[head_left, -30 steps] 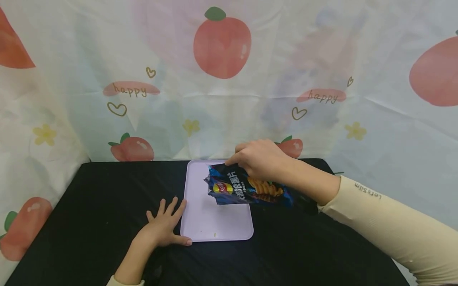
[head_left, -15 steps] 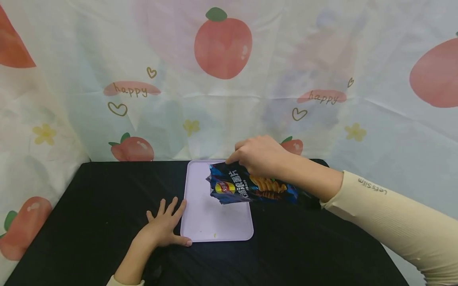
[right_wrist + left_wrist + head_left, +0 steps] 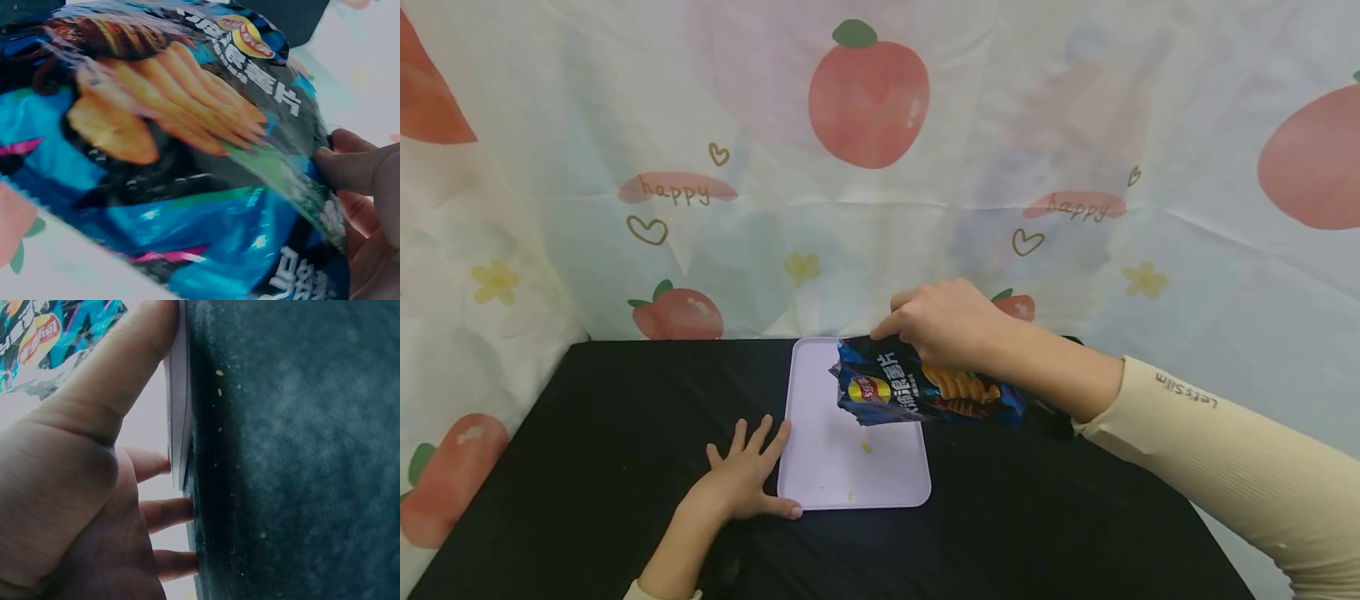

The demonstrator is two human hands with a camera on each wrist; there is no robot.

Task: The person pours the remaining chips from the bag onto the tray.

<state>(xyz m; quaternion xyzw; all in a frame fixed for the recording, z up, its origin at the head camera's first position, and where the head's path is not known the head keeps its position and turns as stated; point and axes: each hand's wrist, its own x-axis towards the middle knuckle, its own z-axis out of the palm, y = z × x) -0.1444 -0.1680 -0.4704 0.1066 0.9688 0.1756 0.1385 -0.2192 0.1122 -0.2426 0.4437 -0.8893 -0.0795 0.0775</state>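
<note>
In the head view, my right hand (image 3: 951,321) pinches the upper edge of a dark blue potato chip bag (image 3: 887,387). The bag lies on its side in the air over a pale purple tray (image 3: 808,475), its torn end to the left. A small yellow chip piece (image 3: 867,447) lies on the tray below the bag, and a tinier crumb (image 3: 850,497) near the front rim. My left hand (image 3: 741,479) is spread at the tray's left side, the thumb on the near left corner. The right wrist view shows thumb and fingers on the bag's edge (image 3: 325,162).
A black cloth (image 3: 1037,517) covers the table around the tray. Pale crumbs (image 3: 219,373) are scattered on it beside the tray in the left wrist view. A fruit-printed curtain (image 3: 880,250) hangs directly behind the table and along its left side.
The yellow chip piece has appeared on the tray under the bag. My right hand and the bag have shifted slightly upward. The left hand has stayed in place.
</note>
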